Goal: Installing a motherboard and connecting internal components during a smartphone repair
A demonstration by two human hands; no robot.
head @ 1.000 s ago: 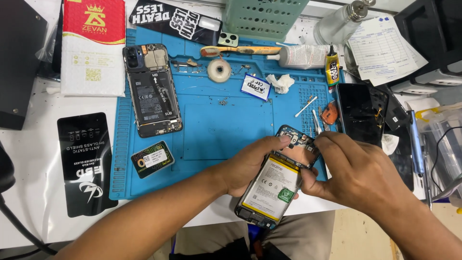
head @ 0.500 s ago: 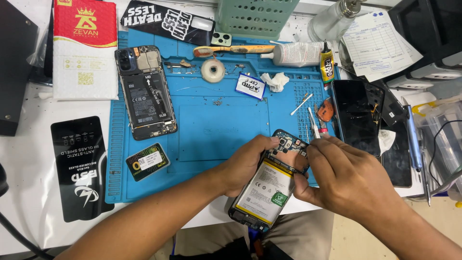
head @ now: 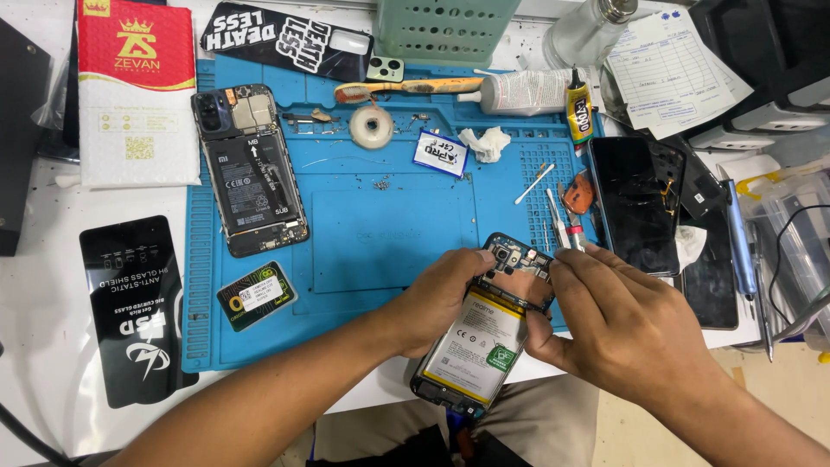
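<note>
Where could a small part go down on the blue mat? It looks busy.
The blue mat is bare in its middle, between the opened phone at left and the tweezers. Its top edge and right side are crowded with tools.

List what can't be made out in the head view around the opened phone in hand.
- Opened phone: its upper right edge is hidden under the right hand; its left edge is covered by the left hand.
- Right fingertips: whether they pinch a part or tool is too small to tell.
- Phone's bottom end: dark and hanging off the blue mat, detail unreadable.
- Green basket: cut off by the top edge.
</note>
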